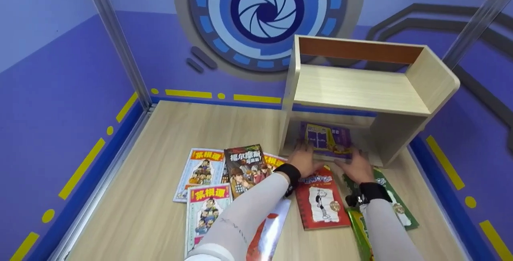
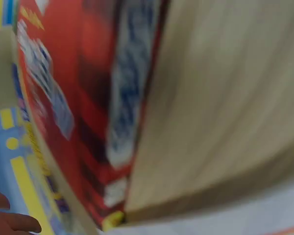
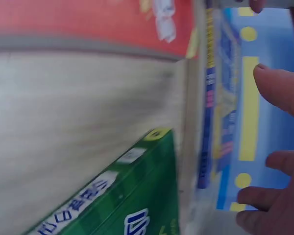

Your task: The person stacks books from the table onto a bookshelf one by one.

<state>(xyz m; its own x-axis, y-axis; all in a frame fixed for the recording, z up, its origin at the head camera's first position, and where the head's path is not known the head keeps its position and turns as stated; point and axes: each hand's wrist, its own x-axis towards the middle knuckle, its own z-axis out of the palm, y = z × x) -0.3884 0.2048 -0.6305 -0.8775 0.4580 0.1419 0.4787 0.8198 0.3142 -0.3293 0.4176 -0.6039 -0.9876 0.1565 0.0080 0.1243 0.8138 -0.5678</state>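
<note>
A purple book (image 1: 326, 138) lies flat in the lower compartment of a small wooden bookshelf (image 1: 360, 88). My left hand (image 1: 303, 161) reaches to the book's left front corner. My right hand (image 1: 358, 168) is at its right front corner, so the book lies between them. In the right wrist view, spread fingers (image 3: 279, 93) show beside the book's edge (image 3: 208, 98). Only some fingertips (image 2: 12, 223) show in the left wrist view. Below the hands lies a red book (image 1: 320, 201) with a cartoon figure, just in front of the shelf.
A green book (image 1: 396, 205) and a green-yellow book (image 1: 358, 225) lie by the right forearm. To the left, several comics are spread out, among them a dark comic (image 1: 240, 172) and a pale blue one (image 1: 206, 172). Blue-purple walls (image 1: 60, 92) enclose the tabletop (image 1: 132, 197).
</note>
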